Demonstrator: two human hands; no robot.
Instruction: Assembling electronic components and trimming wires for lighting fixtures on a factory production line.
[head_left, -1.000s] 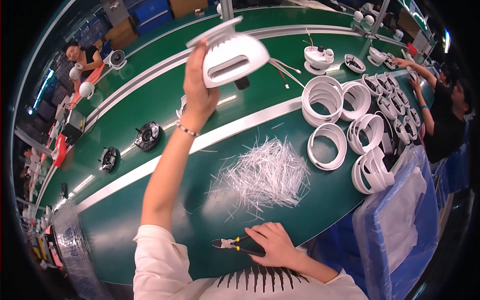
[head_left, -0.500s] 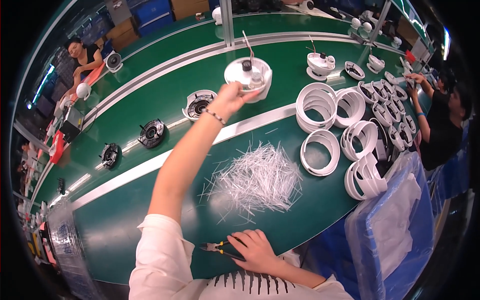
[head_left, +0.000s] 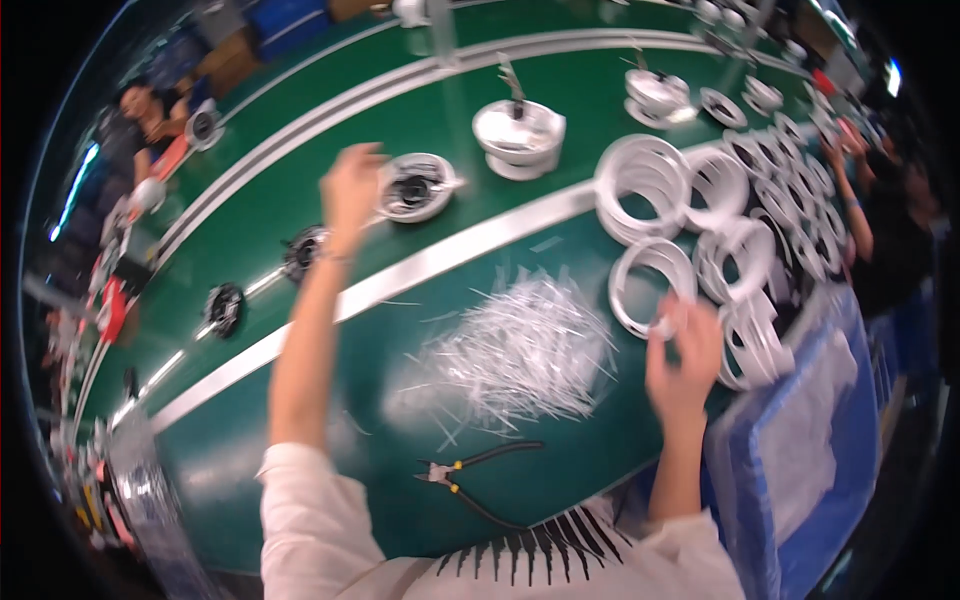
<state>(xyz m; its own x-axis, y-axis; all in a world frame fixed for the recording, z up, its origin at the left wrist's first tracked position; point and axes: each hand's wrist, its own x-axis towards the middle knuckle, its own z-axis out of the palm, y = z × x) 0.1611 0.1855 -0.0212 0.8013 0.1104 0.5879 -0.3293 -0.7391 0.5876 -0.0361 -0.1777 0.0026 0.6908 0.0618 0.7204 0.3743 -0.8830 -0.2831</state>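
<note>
My left hand (head_left: 352, 190) is over the conveyor, smeared by motion, beside a white round housing with a black core (head_left: 415, 188); whether its fingers touch the housing I cannot tell. At the right, my right hand (head_left: 688, 350) has thumb and forefinger curled at the lower rim of a white ring (head_left: 622, 288), seemingly pinching it. Cutting pliers (head_left: 438, 472) with black and yellow handles lie spread on the green table, untouched. A white bowl-shaped assembly (head_left: 520, 135) with wires sticking up stands farther along the conveyor.
A pile of clear thin strips (head_left: 525, 350) covers the middle of the table. Stacked white rings (head_left: 640, 185) and more round parts sit at the right, by a blue plastic-lined bin (head_left: 800, 440). Black round parts (head_left: 225, 308) lie on the conveyor. Other people work at both sides.
My left hand has let go of the white bowl-shaped assembly and moved left to the housing. My right hand has left the pliers and reached the white ring.
</note>
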